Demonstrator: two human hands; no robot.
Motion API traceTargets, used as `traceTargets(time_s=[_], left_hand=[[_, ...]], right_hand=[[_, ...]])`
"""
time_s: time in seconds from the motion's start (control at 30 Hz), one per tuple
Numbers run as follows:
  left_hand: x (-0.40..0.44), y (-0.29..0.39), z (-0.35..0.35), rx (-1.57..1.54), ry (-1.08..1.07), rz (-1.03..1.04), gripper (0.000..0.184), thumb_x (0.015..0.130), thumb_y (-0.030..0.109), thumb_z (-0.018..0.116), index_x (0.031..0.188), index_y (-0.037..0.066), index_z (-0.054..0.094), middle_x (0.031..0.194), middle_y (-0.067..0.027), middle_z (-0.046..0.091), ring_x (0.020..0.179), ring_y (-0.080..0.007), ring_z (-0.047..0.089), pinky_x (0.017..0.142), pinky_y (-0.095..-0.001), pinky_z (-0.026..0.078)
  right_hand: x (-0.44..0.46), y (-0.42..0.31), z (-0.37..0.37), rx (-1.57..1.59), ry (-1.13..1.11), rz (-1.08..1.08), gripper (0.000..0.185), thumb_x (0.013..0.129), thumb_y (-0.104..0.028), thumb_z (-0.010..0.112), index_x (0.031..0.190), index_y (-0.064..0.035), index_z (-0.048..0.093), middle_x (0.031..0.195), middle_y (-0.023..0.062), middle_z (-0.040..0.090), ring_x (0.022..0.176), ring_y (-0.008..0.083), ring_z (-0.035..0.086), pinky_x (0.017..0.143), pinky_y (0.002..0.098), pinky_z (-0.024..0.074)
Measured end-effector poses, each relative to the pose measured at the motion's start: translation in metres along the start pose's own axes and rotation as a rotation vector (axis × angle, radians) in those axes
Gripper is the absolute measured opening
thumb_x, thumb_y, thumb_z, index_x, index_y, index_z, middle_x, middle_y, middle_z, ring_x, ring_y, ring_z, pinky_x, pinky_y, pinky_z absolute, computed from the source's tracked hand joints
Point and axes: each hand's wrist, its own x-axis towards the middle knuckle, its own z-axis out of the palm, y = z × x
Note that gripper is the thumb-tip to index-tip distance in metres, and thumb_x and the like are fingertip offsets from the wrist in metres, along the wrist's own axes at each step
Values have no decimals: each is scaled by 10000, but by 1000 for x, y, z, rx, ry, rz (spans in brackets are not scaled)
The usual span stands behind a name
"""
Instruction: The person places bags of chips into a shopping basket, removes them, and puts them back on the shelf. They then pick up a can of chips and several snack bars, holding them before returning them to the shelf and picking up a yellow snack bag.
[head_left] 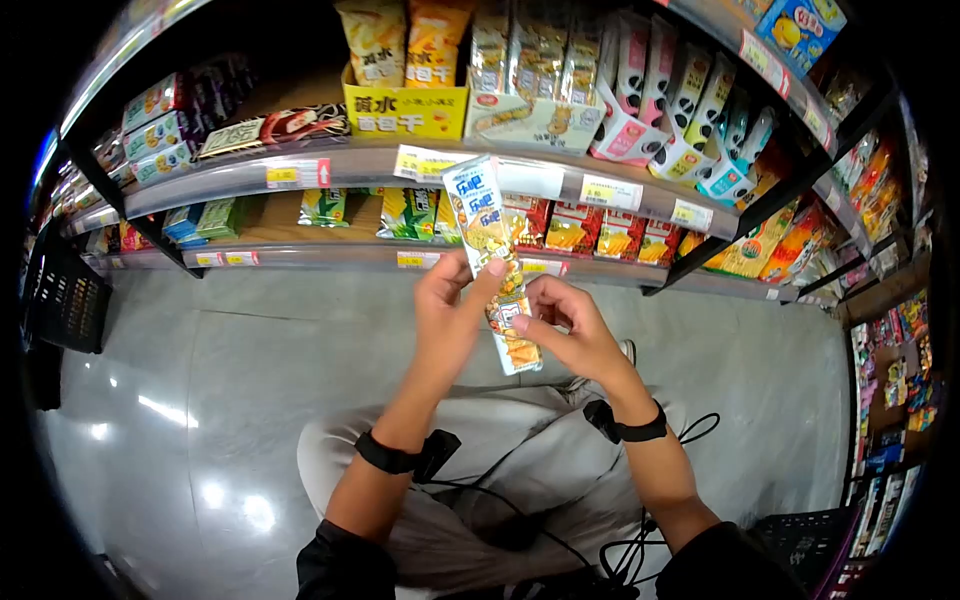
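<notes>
A long, narrow snack packet, white and blue at its top with yellow food pictures lower down, is held upright and slightly tilted between my two hands. My left hand grips its left side, thumb across the front. On the lower right part, my right hand pinches it with the thumb on the front and the fingers curled behind. The packet's top end overlaps the shelf edge and its price labels in the view.
Upper shelf: a yellow box of bagged snacks, a pale green box and pink-white boxes. Lower shelf: green packets and red packets. Black baskets stand at far left and lower right. Cables lie over my crossed legs.
</notes>
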Motion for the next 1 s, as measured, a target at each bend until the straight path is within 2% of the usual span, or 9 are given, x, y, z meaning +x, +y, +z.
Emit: traceTargets(time_s=[0.07,0.27,0.3,0.37,0.5,0.57,0.8,0.87,1.0], left_hand=[[-2,-8,0,35,-35,-83,251,968,184,667,1124,-11,645,1001,-79,715,880,-96,654,758,-260,520],[-5,-18,-1,63,-85,-169,323,1022,213,553,1243,-20,590,1107,-135,698,999,-180,685,881,-331,539],[-6,-17,0,64,-89,-174,323,1022,213,553,1243,-20,590,1107,-135,698,999,-180,685,881,-331,539],[-7,-15,4,-74,-59,-203,250,975,197,661,1133,4,657,1034,-38,702,940,-66,613,843,-236,468],[-10,-19,5,-38,-136,-152,230,985,158,641,1145,-7,652,1060,-44,700,963,-77,613,871,-250,473],[-11,-17,7,-38,-137,-148,227,988,151,636,1147,-11,651,1063,-46,700,964,-77,616,870,-251,477],[-10,-17,5,57,-145,-136,233,992,141,631,1167,-12,640,1088,-60,700,969,-81,622,873,-250,487],[-11,-17,12,55,-112,-125,245,1004,154,603,1191,-3,628,1097,-55,693,972,-88,623,872,-261,487],[-9,-24,4,24,-107,-240,285,1038,202,540,1239,7,598,1118,-62,684,979,-118,639,859,-289,503]], right_hand=[[-7,8,-3,42,-67,17,198,895,-182,759,888,-37,624,689,-84,514,609,0,420,536,205,317],[-12,16,-9,99,-47,11,183,914,-168,732,871,-48,601,680,-94,477,594,-7,390,526,204,293],[-14,18,-9,127,-12,19,182,916,-163,729,867,-49,596,679,-95,474,596,-8,387,530,202,293],[-16,19,-13,156,-30,93,126,939,-117,671,929,-24,587,825,-52,564,751,12,483,651,199,384],[-14,18,-15,195,10,25,118,943,-103,653,943,-22,567,861,-18,584,780,24,497,679,210,399],[-12,25,-10,221,99,-41,164,923,-150,709,890,-41,591,709,-77,499,611,-16,379,538,188,283],[-12,23,-4,206,138,-45,229,889,-143,743,833,-66,535,690,-79,488,596,-13,386,518,189,292],[-12,24,-2,-20,316,-114,306,837,-146,798,809,-80,500,676,-68,475,585,-4,383,498,202,289],[-13,21,0,-180,319,-124,352,797,-153,834,825,-88,489,662,-59,463,576,5,378,489,209,283]])
